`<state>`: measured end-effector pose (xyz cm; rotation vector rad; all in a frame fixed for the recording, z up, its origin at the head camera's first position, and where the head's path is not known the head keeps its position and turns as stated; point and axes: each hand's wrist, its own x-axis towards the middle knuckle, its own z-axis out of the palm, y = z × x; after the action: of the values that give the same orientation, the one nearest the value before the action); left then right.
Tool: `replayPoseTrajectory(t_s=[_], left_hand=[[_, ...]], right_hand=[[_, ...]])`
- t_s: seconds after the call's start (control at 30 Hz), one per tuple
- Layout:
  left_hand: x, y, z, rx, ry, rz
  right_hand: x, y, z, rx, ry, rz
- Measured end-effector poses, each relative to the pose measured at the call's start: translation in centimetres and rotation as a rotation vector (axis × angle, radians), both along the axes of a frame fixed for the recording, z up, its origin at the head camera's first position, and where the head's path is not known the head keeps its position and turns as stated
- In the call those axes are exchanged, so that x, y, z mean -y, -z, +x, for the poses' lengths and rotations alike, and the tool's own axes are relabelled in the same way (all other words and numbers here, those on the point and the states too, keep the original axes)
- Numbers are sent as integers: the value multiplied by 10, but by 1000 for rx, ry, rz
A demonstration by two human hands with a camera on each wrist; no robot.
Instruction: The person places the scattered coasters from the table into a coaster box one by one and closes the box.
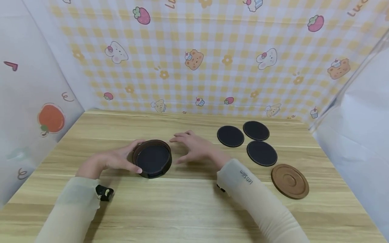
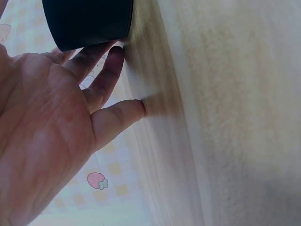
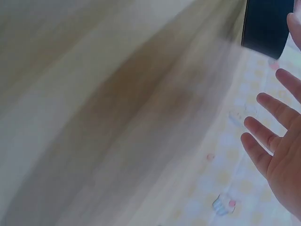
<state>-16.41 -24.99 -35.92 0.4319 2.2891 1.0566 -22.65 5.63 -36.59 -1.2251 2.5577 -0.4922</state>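
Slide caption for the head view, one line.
Left hand gripping round black holder, right hand near it; three black discs and one brown disc to the right.

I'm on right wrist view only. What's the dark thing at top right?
Observer: A round, open-topped holder, standing on the table.
Operator: Copy. Other hand anywhere near it?
Observer: Yes, the left hand curves around its left side, thumb at the near edge.
Operator: Any loose pieces out of my view?
Observer: Three black discs and a brown disc lie to the right of the right hand in the head view.
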Motion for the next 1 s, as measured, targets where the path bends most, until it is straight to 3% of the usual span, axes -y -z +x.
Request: replayPoseTrajectory(t_s=[0.3,0.67,1.0], left_hand=[[3,2,-3,-15,10,13],[3,4,-3,-8,6,29],[4,6,-4,1,7,32]], right_hand=[[-32,-4,-11,29,74,16],[-74,-13,-22,5,169,39],[-115,-4,-25,-1,233,62]])
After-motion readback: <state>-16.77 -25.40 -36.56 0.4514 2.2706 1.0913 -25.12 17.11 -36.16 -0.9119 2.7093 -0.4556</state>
